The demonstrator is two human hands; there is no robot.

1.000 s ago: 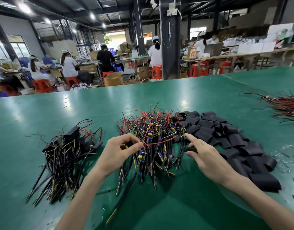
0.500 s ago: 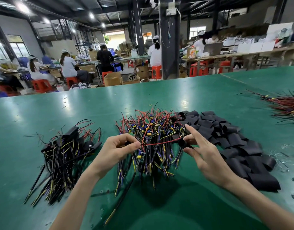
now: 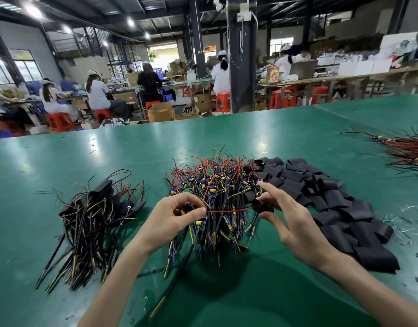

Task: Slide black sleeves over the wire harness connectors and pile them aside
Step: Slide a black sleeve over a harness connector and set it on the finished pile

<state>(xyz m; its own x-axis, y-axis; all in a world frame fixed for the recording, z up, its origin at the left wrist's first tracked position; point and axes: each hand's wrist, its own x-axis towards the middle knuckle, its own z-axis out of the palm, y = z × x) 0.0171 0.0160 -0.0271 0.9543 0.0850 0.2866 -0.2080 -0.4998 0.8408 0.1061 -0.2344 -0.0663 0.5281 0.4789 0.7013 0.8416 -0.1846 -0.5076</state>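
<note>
The left hand [image 3: 174, 220] is pinching a harness connector [image 3: 187, 207]; the right hand [image 3: 297, 227] is pinching a black sleeve [image 3: 262, 207], probably soft, best held at its mouth.

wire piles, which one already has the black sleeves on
The leftmost pile: black sleeves cover its connectors. The middle pile and far-right pile show bare coloured parts.

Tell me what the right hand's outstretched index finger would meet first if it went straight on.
The index finger of the right hand points left and away, toward the unsleeved harness pile; that tangle would likely come first, though depth is unclear.
</note>
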